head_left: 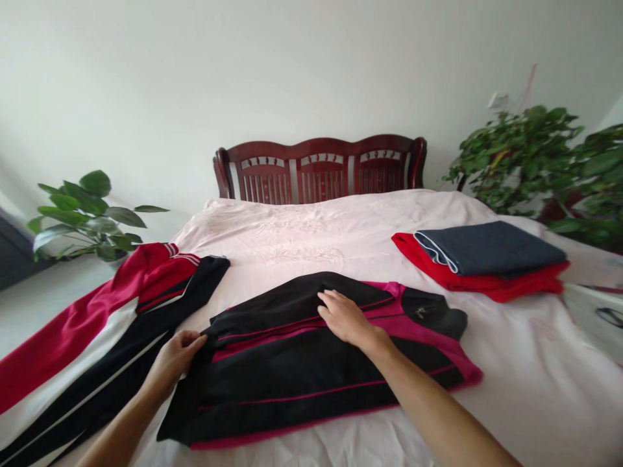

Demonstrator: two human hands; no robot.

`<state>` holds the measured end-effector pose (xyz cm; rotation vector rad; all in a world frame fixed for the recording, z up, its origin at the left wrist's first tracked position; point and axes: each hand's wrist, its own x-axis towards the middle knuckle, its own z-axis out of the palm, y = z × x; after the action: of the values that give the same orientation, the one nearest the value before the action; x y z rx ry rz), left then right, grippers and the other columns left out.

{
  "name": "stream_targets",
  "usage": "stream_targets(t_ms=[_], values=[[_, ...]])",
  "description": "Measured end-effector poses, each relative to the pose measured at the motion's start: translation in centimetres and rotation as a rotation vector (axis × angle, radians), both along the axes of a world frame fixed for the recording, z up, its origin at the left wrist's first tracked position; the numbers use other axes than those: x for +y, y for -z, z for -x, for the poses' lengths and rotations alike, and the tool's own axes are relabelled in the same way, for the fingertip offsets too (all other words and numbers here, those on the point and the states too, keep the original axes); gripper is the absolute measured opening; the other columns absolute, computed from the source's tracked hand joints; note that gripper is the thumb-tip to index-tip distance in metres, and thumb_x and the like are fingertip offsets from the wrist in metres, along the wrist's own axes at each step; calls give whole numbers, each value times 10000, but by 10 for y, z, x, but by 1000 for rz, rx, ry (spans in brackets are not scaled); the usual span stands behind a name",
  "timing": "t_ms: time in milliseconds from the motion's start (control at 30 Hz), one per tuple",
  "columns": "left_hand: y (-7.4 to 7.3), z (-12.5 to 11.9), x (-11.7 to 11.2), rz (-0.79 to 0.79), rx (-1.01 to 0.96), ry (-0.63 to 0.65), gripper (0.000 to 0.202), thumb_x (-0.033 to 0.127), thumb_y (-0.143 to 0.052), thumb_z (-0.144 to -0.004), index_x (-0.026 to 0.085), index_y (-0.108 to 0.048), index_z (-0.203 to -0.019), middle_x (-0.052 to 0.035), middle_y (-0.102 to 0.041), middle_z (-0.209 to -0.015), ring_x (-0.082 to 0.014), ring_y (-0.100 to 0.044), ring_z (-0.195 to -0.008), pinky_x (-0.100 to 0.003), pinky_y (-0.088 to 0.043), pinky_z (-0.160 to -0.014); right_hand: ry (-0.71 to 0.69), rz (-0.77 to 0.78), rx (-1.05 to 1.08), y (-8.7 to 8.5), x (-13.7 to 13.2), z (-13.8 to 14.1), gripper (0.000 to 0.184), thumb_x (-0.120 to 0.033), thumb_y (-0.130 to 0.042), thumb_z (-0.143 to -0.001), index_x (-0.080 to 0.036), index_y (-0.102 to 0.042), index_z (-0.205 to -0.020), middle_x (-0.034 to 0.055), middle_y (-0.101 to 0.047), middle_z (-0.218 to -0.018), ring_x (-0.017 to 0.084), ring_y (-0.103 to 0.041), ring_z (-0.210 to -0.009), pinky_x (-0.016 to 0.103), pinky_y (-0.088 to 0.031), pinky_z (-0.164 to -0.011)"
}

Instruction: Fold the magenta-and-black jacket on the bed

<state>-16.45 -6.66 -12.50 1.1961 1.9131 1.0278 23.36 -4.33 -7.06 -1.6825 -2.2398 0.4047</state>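
A black jacket with magenta trim [292, 370] lies spread on the bed, its collar end towards the right and its hem towards the left. One sleeve looks folded along the body. At the hem, my left hand [175, 357] pinches the far corner of the cloth between thumb and fingers. My right hand [345, 318] rests on the far side of the jacket with its fingers stretched over the black fabric; the thumb is mostly hidden. Left of the jacket lies a red, white and black tracksuit garment [111, 331], close to my left hand.
A pale pink sheet [253, 240] covers the bed. At the right sit a folded dark blue cloth [496, 248] and a red one [516, 287] beneath it. Behind is a dark wooden headboard [318, 162]. Leafy plants [92, 214] stand on both sides.
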Motion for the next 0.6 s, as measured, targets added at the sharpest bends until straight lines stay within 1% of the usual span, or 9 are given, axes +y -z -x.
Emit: stream_targets(t_ms=[67, 133, 167, 233, 267, 333, 433, 500, 600], values=[[-3, -1, 4, 64, -65, -17, 569, 606, -756, -515, 189, -559, -849, 50, -584, -535, -148, -520, -422, -241, -336, -400, -29, -47, 239, -11, -1, 37, 578, -352, -359, -981, -78, -459, -1480, 174, -445, -1536, 266, -350, -1460, 431, -256, -1211], [-8, -3, 6, 143, -87, -2, 591, 599, -773, -494, 184, -565, -860, 14, -643, -574, -197, -617, -494, -255, -397, -425, -57, -52, 481, -12, -2, 75, 600, -385, -374, -981, -98, -422, -1505, 154, -414, -1560, 263, -333, -1469, 450, -248, -1218], [-11, -4, 5, 173, -74, 19, 574, 607, -771, -505, 185, -574, -840, 5, -652, -572, -219, -646, -522, -263, -419, -431, -69, -43, 583, -9, -2, 92, 601, -398, -379, -982, -119, -413, -1513, 136, -403, -1571, 260, -328, -1471, 457, -243, -1221], [-14, -7, 2, 219, -36, 89, 512, 632, -749, -562, 190, -603, -775, -8, -656, -545, -253, -677, -551, -288, -466, -444, -72, 8, 728, 5, -4, 122, 599, -418, -388, -984, -152, -406, -1520, 108, -392, -1581, 261, -320, -1475, 470, -235, -1224], [-16, -8, -1, 235, -34, 124, 486, 644, -728, -603, 193, -621, -749, -22, -670, -549, -270, -694, -573, -310, -503, -466, -62, 47, 762, 14, -5, 133, 594, -417, -390, -985, -160, -409, -1520, 101, -397, -1579, 266, -321, -1474, 477, -234, -1224], [-17, -11, -6, 259, -93, 164, 459, 649, -691, -677, 196, -664, -743, -59, -727, -623, -303, -736, -659, -360, -587, -572, -37, 88, 752, 34, -9, 150, 580, -394, -404, -980, -158, -428, -1510, 103, -419, -1565, 282, -322, -1474, 489, -227, -1225], [-17, -13, -12, 275, -228, 157, 420, 594, -739, -695, 197, -709, -829, -77, -774, -734, -323, -761, -759, -400, -632, -710, -36, 6, 661, 54, -18, 160, 556, -365, -421, -977, -155, -462, -1490, 110, -466, -1533, 299, -325, -1471, 504, -192, -1232], [-15, -14, -15, 271, -349, 147, 433, 531, -804, -672, 208, -709, -945, -70, -786, -798, -324, -764, -804, -427, -635, -762, -47, -48, 630, 58, -22, 161, 556, -378, -412, -984, -159, -458, -1494, 114, -490, -1514, 310, -344, -1460, 520, -189, -1229], [-11, -15, -19, 235, -476, 121, 474, 492, -790, -722, 233, -667, -1098, -63, -789, -882, -311, -763, -848, -459, -623, -828, -51, -57, 632, 56, -25, 160, 569, -405, -396, -990, -184, -430, -1514, 104, -495, -1512, 320, -356, -1453, 535, -204, -1221]])
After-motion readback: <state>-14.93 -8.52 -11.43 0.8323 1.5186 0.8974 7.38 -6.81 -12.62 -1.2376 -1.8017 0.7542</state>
